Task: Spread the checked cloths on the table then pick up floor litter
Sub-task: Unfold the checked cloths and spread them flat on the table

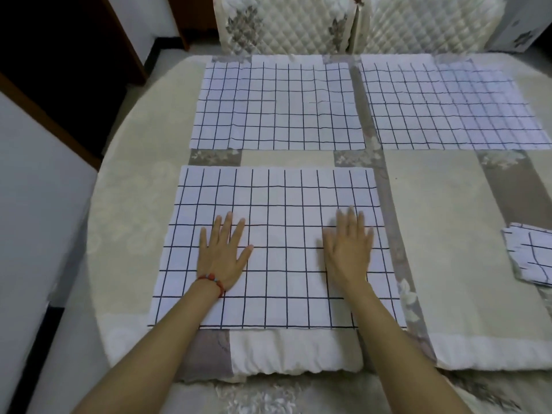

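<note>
Round table [134,180], covered w/ a cream damask cloth plus quilted beige-and-taupe patchwork pads, fills most of the head view; two quilted cream chair backs [286,25] are seen at the far edge, and grey floor w/ dark wood trim is glimpsed at left. No litter can be made out on the visible strip of floor.

Three white cotton cloths w/ a black grid check are laid open, prob. spaced so none overlaps. Far-left checked cloth [277,106] is spread flat but creased along fold lines. Far-right checked cloth [454,106] lies beside it, apart by a narrow strip of pad. Near checked cloth [277,198] is spread squarely in front of the person, its near hem just short of the pad's edge.

A folded checked cloth [531,258] is parked at the right edge, partly out of view, apparently kept within reach as the next one to open; the bare pad area betw. it and the near cloth looks reserved for it.

Left hand [224,255] is pressed palm-down on the near cloth, fingers straight and fanned, nothing gripped; a red bead bracelet [213,280] is worn at the wrist. Right hand [348,252] is likewise flat on the same cloth, fingers extended, slightly blurred, nothing held. Both are judged to be placed so for smoothing the fabric. Spreading is judged nearly done; litter step not yet begun.
</note>
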